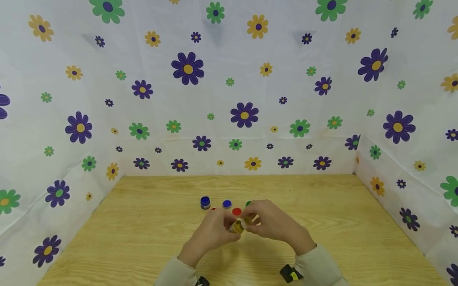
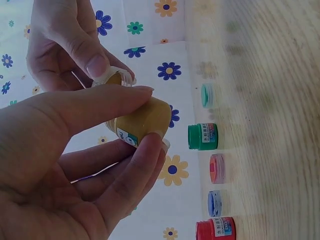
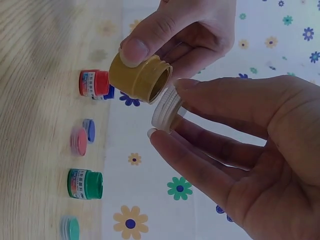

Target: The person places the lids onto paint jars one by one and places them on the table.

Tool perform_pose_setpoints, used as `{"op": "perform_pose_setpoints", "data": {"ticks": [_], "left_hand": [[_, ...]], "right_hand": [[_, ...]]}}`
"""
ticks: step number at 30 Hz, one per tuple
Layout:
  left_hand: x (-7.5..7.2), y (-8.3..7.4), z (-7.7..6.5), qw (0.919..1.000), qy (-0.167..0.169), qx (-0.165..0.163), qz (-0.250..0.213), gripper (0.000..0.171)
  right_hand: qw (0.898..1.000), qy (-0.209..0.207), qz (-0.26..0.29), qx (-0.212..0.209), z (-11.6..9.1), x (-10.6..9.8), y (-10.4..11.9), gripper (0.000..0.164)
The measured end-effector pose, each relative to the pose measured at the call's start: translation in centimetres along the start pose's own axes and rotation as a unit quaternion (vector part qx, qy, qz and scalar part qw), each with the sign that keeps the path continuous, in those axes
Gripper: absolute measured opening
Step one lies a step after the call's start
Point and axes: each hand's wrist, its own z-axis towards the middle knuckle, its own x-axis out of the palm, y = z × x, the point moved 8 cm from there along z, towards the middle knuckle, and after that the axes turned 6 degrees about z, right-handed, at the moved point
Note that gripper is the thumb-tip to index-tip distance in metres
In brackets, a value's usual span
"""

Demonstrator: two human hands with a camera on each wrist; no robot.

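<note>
My left hand [image 1: 212, 230] grips a small jar of mustard-yellow paint [image 3: 135, 77] between thumb and fingers, its label partly covered. The jar is tilted, and its threaded mouth faces my right hand [image 1: 273, 224]. Between thumb and fingertips, my right hand pinches a clear ribbed screw cap [image 3: 166, 110], which is off the jar and right at the rim of its mouth. Both hands are raised over the wooden table [image 1: 171, 222], close together. In the left wrist view, the left thumb lies across the yellow jar and hides part of its neck.
Beyond my hands stand an uncapped blue jar [image 1: 205, 203], a red jar [image 3: 92, 82] and a green jar [image 2: 202, 136]. Loose caps lie among them: blue [image 1: 227, 203], red [image 1: 236, 211] and green [image 2: 206, 95]. Flower-patterned cloth [image 1: 222, 95] walls the table at the back and sides.
</note>
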Motion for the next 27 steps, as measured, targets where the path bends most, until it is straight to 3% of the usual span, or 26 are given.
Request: {"op": "perform_pose_setpoints", "data": {"ticks": [16,27], "left_hand": [[0.36,-0.99,-0.55,0.9999,0.005,0.011,-0.006,0.018],[0.37,-0.94,-0.36,0.9999,0.006,0.011,-0.007,0.018]], "right_hand": [[0.999,-0.007,-0.008,-0.034,-0.75,-0.07,0.74,0.023],[1.0,-0.006,-0.001,-0.028,-0.39,0.45,0.36,0.022]]}}
